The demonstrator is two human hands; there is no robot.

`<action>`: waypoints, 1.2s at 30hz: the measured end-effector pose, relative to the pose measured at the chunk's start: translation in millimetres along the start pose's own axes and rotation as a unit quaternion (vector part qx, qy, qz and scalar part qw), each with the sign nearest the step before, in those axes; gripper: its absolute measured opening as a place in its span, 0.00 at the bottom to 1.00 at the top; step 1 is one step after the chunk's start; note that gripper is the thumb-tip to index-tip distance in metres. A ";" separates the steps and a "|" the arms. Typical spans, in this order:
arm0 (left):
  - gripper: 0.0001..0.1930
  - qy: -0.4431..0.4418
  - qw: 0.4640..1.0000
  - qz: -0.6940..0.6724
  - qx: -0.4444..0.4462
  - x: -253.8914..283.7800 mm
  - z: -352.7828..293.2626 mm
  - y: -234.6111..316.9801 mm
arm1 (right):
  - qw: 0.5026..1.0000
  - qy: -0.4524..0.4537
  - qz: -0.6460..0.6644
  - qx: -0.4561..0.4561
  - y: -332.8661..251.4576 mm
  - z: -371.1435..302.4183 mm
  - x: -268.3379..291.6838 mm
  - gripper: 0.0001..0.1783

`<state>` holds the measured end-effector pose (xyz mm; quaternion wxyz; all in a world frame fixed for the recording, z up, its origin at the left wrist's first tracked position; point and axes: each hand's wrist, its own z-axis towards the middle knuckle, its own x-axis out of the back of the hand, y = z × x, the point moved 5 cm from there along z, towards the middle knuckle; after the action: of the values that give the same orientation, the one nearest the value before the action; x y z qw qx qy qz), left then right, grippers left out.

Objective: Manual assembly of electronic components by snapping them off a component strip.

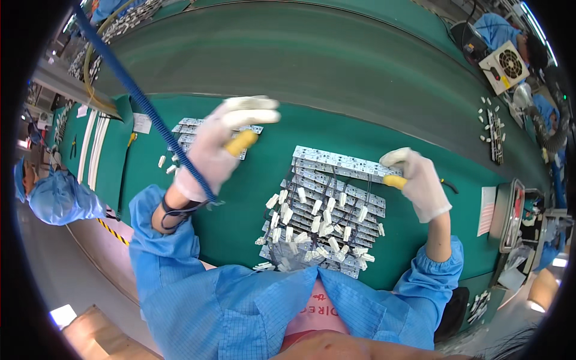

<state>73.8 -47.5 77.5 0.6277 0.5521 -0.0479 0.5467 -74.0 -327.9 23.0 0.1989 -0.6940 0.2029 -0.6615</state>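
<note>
Two gloved hands work over your green table (258, 198). Your left hand (216, 150) is raised left of the board stack (327, 207), fingers spread wide and blurred, holding nothing you can see. Your right hand (420, 183) rests on the stack's far right corner, fingers curled on the top board's edge. White connectors (312, 225) litter the stack near you. More boards (192, 133) lie far left, behind the blue cord (144, 102).

Gloved hands (414, 180) over LED boards (336, 198)
</note>
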 end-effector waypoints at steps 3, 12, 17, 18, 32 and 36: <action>0.25 0.018 0.998 -0.053 -0.018 -33.8 3.7 -3.0 | 0.906 0.148 0.394 -0.034 -21.7 -15.2 26.8 0.17; 0.33 -0.057 0.862 -0.492 0.112 -52.7 -10.2 5.0 | 0.860 0.211 0.462 -0.051 -23.5 -19.8 25.9 0.22; 0.26 -0.014 0.865 -0.484 0.134 -51.6 -12.8 -10.7 | 0.872 0.199 0.440 -0.082 -29.4 -16.6 25.3 0.27; 0.25 -0.049 0.904 -0.403 0.135 -45.2 -9.8 -7.5 | 0.862 0.195 0.456 -0.103 -38.3 -15.9 27.5 0.28; 0.32 -0.040 0.991 -0.128 0.024 -26.3 -4.6 -7.5 | 0.865 0.150 0.477 -0.048 -26.1 -26.8 29.6 0.48; 0.31 -0.008 0.997 -0.063 -0.047 -24.7 2.2 -5.4 | 0.887 0.167 0.427 -0.049 -26.2 -29.1 32.7 0.46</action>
<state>69.1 -63.6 58.5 0.6854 0.5287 -0.0437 0.4988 -101.2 -324.0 65.9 0.3917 -0.4286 0.5418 -0.6077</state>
